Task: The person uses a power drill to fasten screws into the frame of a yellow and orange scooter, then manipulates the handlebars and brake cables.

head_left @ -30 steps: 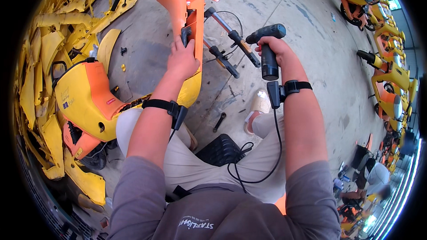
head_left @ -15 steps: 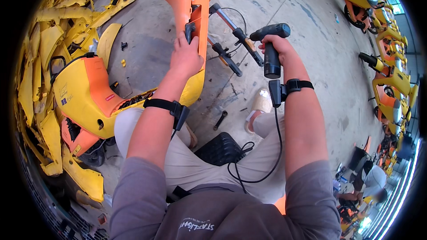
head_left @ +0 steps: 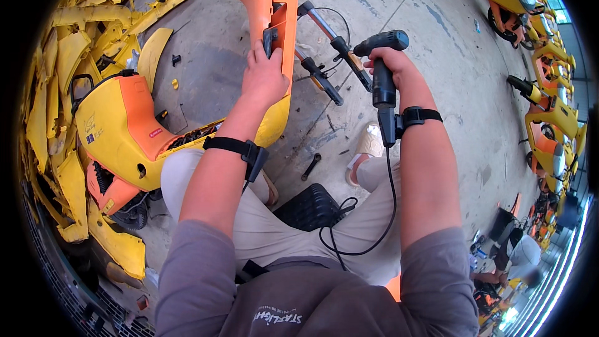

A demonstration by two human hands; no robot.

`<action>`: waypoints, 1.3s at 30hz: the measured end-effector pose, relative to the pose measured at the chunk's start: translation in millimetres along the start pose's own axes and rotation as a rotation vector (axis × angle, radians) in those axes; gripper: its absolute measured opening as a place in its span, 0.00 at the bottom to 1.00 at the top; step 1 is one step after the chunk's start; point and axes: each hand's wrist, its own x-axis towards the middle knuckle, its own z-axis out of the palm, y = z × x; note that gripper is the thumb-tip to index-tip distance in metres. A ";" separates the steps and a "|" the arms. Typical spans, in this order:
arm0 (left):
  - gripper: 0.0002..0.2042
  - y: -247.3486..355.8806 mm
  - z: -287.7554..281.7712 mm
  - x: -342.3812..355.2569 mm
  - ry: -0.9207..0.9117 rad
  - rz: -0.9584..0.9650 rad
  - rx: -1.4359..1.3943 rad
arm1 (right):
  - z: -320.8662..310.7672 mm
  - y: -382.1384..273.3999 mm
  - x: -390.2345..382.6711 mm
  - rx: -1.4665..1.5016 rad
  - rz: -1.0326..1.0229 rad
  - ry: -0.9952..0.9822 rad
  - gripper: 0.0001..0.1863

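Observation:
My left hand (head_left: pixel 263 76) grips a black part (head_left: pixel 270 41) inside the orange upright front section (head_left: pixel 286 37) of a yellow and orange scooter (head_left: pixel 118 137); its fingertips are partly hidden. My right hand (head_left: pixel 394 68) is closed on a black cordless drill (head_left: pixel 380 41), held apart from the scooter with its head pointing left. Beyond my hands, two fork legs (head_left: pixel 349 59) with a black cable lie on the concrete floor. A dark wrench (head_left: pixel 312 165) lies beside my feet.
A heap of broken yellow panels (head_left: pixel 62 87) fills the left side. A row of yellow and orange scooters (head_left: pixel 552 125) stands along the right. A co-worker (head_left: pixel 524 253) crouches at lower right among tools and parts. A black padded object (head_left: pixel 302 206) sits between my legs.
The whole view has shifted slightly. The front section, my left hand on it and the drill in my right hand appear a little higher and further right; both holds look the same.

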 end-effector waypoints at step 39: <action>0.29 -10.0 24.3 -0.1 0.192 0.063 -0.028 | -55.9 77.0 18.0 0.601 -0.061 0.271 0.08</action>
